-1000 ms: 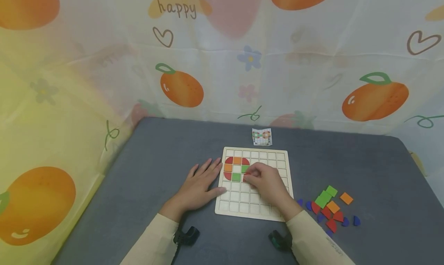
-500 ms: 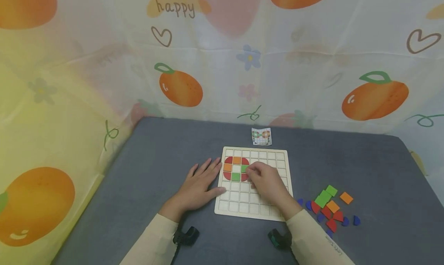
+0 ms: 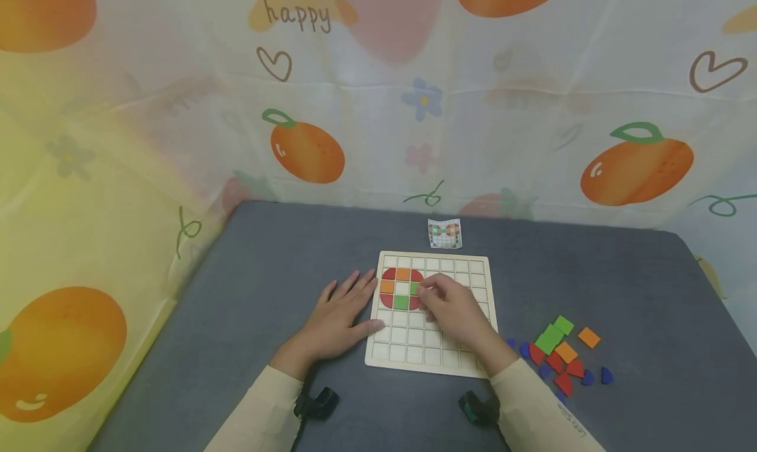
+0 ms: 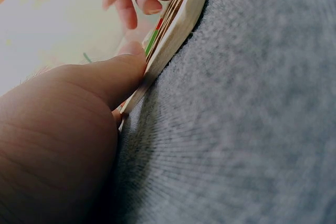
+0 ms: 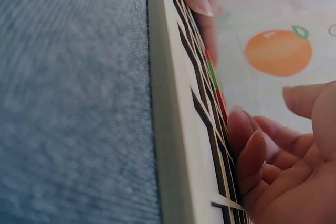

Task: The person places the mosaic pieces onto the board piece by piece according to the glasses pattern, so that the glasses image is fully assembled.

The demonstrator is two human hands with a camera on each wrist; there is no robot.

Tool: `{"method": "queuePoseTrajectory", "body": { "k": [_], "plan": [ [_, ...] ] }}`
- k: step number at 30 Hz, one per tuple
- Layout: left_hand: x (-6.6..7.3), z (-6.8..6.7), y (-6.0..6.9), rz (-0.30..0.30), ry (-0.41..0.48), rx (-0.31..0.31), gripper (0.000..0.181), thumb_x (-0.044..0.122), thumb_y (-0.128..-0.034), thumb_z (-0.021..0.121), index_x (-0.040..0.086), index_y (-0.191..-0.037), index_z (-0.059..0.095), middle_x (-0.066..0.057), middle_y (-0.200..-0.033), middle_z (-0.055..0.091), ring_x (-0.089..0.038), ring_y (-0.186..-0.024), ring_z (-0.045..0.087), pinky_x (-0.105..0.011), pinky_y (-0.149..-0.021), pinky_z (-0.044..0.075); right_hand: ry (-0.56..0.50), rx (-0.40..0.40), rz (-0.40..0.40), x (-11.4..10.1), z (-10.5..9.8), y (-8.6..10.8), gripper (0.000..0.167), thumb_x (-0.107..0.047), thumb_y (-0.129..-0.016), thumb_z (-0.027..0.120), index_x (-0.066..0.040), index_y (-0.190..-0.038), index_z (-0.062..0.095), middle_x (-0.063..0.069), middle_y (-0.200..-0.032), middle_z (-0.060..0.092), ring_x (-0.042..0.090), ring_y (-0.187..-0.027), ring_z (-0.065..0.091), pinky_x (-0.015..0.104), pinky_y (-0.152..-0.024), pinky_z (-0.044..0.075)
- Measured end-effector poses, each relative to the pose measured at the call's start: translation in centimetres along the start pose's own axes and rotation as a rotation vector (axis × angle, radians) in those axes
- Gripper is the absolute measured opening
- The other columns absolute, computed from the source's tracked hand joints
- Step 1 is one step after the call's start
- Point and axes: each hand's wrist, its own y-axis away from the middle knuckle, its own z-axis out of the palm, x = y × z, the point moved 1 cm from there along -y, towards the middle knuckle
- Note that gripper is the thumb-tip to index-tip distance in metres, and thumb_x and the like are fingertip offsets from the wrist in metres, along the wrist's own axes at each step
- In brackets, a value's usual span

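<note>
A pale wooden grid board (image 3: 408, 355) lies on the dark grey table. In its upper left cells, red quarter-circle tiles (image 3: 386, 301), orange squares (image 3: 403, 274) and green squares (image 3: 401, 302) form a ring around a bare cell. My left hand (image 3: 338, 322) rests spread along the board's left edge, its thumb (image 4: 118, 74) touching that edge in the left wrist view. Over the board, my right hand (image 3: 454, 311) has its fingertips at the ring's right side, partly hiding a green tile. Its fingers (image 5: 252, 156) are loosely bent, apart from the thumb, with nothing visible between them.
Right of the board lie loose tiles: green squares (image 3: 550, 339), orange squares (image 3: 589, 337), red quarter circles (image 3: 564, 384) and blue pieces (image 3: 606, 375). Behind the board is a small printed pattern card (image 3: 445, 234). A fruit-print cloth (image 3: 355, 110) hangs behind the table (image 3: 284, 255).
My right fingers have drawn slightly off the red tile at the ring's lower right corner, which now lies in its cell. My left hand has stayed in place.
</note>
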Motion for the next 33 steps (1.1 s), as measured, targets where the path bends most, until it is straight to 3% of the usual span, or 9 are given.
{"method": "queuePoseTrajectory", "body": {
  "k": [4,12,22,27,33],
  "plan": [
    [0.0,0.0,0.0,0.000,-0.002,-0.004,0.088,0.063,-0.1070,0.058,0.016,-0.175,0.027,0.002,-0.180,0.019,-0.025,-0.166,0.010,-0.062,-0.127,0.003,-0.061,-0.012,-0.008,0.2,-0.2,0.1,0.032,-0.034,-0.112,0.066,-0.010,-0.132,0.071,0.005,-0.082,0.069,0.022,-0.075,0.067,0.041,-0.079,0.050],
    [0.0,0.0,0.0,0.000,0.002,-0.003,0.088,0.062,-0.1071,0.058,0.016,-0.175,0.027,0.001,-0.180,0.019,-0.026,-0.166,0.010,-0.062,-0.127,0.002,-0.232,-0.053,-0.042,0.0,-0.8,0.7,0.039,-0.037,-0.114,0.061,-0.004,-0.135,0.067,0.014,-0.105,0.075,0.030,-0.088,0.068,0.040,-0.078,0.055],
    [-0.1,0.1,-0.1,0.000,0.000,0.006,0.088,0.063,-0.1066,0.059,0.017,-0.175,0.027,0.002,-0.180,0.020,-0.025,-0.166,0.010,-0.061,-0.128,0.003,-0.296,-0.095,-0.124,-0.2,-2.7,1.9,0.043,-0.032,-0.118,0.050,0.001,-0.144,0.060,0.019,-0.119,0.070,0.035,-0.107,0.069,0.047,-0.094,0.055],
    [-0.1,0.1,0.0,0.003,0.002,0.007,0.088,0.062,-0.1067,0.059,0.017,-0.175,0.026,0.002,-0.180,0.019,-0.025,-0.166,0.009,-0.061,-0.128,0.002,-0.322,-0.088,-0.150,-0.3,-4.0,2.5,0.046,-0.033,-0.119,0.044,0.003,-0.145,0.057,0.018,-0.123,0.069,0.039,-0.112,0.068,0.046,-0.096,0.055],
    [0.0,0.0,0.1,0.003,0.003,0.004,0.088,0.062,-0.1068,0.059,0.016,-0.175,0.026,0.002,-0.180,0.019,-0.025,-0.166,0.009,-0.061,-0.128,0.003,-0.317,-0.078,-0.244,0.1,-6.0,3.5,0.048,-0.027,-0.119,0.036,0.006,-0.150,0.053,0.021,-0.125,0.066,0.039,-0.114,0.067,0.040,-0.095,0.056]
  ]
}}
